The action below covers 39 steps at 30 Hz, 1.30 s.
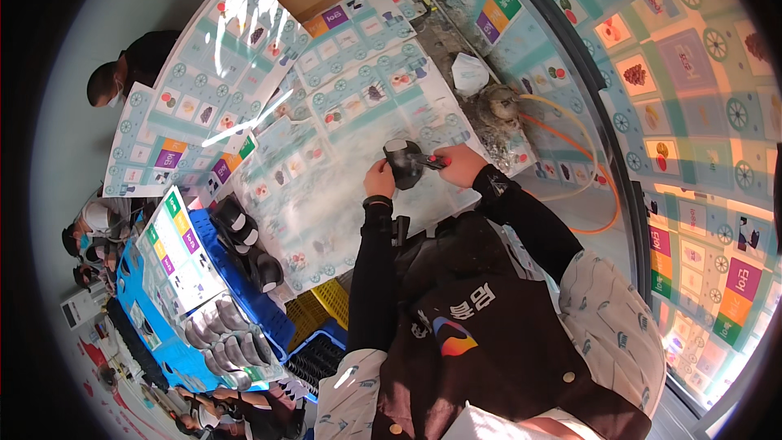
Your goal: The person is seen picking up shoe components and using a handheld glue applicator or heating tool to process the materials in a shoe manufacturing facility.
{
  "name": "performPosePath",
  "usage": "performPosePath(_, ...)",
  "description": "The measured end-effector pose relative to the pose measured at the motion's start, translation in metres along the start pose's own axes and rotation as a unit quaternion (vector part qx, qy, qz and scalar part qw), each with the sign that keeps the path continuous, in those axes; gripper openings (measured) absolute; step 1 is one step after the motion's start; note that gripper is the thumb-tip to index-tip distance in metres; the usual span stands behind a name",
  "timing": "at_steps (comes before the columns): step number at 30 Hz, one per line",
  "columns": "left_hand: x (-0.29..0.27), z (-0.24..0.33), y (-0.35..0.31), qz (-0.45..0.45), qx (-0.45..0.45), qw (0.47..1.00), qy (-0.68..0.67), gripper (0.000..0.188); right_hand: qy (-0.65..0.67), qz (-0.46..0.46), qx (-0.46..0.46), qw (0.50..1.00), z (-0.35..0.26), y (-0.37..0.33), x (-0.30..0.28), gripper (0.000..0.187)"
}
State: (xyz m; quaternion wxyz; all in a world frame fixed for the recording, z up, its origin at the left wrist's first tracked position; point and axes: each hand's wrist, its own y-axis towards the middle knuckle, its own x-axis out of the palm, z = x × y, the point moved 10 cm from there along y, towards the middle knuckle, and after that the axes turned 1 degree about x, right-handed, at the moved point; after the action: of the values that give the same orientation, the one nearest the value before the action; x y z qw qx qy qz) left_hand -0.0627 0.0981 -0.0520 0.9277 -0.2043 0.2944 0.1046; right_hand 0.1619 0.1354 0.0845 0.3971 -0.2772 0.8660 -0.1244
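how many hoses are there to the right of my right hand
2: an orange hose and a pale yellow hose, both curving through the area to the right of your right hand. Any others may be hidden.

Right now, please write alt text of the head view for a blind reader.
The left hand holds a black, rounded piece; the right hand grips a red-and-black tool at its side, over a patterned table with a yellow crate nearby.
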Motion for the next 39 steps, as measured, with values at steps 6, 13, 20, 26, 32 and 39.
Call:
performPosePath(6, 0.010, -0.002, 0.000, -0.017, -0.013, 0.999, -0.025, 0.034, -0.015, 0.036, 0.014, 0.999, 0.015, -0.007, -0.012, 0.023)
performPosePath(13, 0.014, -0.011, 0.006, 0.004, 0.021, 1.000, -0.015, 0.035, 0.041, 0.035, 0.013, 0.998, 0.015, -0.020, -0.011, 0.026)
performPosePath(20, 0.023, -0.013, 0.010, -0.012, 0.024, 1.000, -0.010, 0.033, 0.001, -0.012, 0.049, 0.999, 0.027, -0.034, 0.000, 0.025)
performPosePath(26, 0.024, -0.024, 0.019, -0.013, 0.022, 0.999, -0.025, 0.031, 0.038, 0.059, 0.002, 0.998, 0.012, -0.032, -0.010, 0.024)
performPosePath(32, 0.025, -0.043, 0.019, -0.031, -0.006, 0.997, -0.068, 0.032, 0.011, 0.030, -0.032, 0.999, 0.006, -0.032, 0.003, 0.024)
performPosePath(39, 0.022, -0.032, 0.017, -0.020, 0.003, 0.999, -0.031, 0.033, -0.029, -0.032, -0.037, 0.998, 0.018, -0.026, 0.025, 0.021)
